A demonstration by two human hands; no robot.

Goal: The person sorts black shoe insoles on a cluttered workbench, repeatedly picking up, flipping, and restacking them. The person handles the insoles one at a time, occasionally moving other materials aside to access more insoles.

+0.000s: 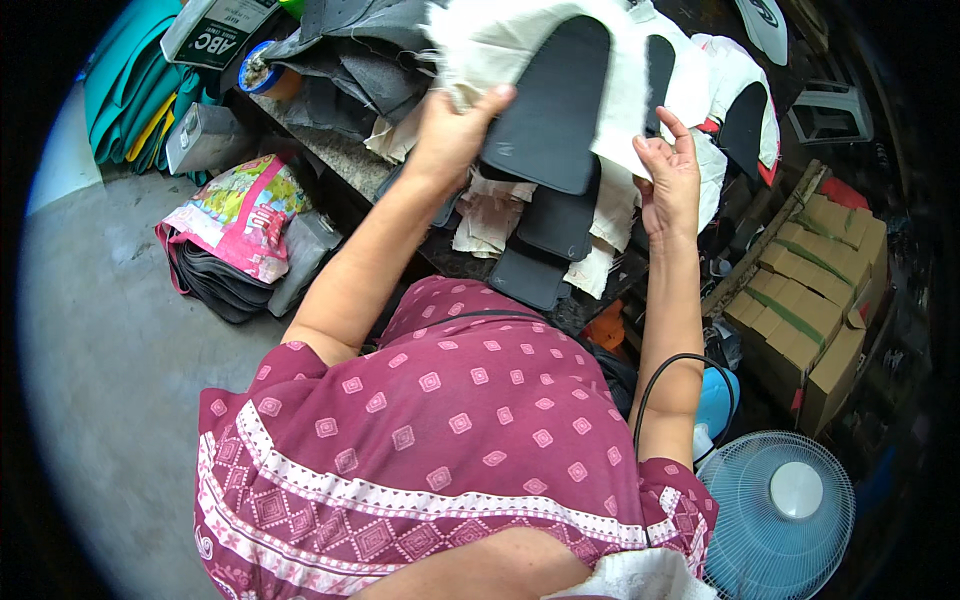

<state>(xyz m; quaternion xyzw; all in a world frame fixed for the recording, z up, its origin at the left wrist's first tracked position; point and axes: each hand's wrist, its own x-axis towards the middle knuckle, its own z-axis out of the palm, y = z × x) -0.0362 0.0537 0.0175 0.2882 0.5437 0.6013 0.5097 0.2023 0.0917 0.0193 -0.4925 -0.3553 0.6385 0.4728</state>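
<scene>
A white cloth with a frayed edge (490, 40) is stretched between my hands over the work surface. On it lies a dark, rounded, sole-shaped piece (552, 110) with a small pale mark near its lower end. My left hand (455, 135) is closed on the cloth's left side, thumb on top. At the right edge, my right hand (668, 185) pinches the cloth, its index finger raised. More dark pieces (558, 222) stick out below, layered with scraps of off-white cloth (490, 215). Further right, another dark piece (743, 125) rests on white fabric.
Grey fabric scraps (350, 60) and an open round container (265, 75) crowd the table's left. A pink patterned bag (235, 215) sits on dark stacked material beside it. At right are cardboard boxes (810, 280), a fan (780, 520) and a black cable (650, 385) by my right arm.
</scene>
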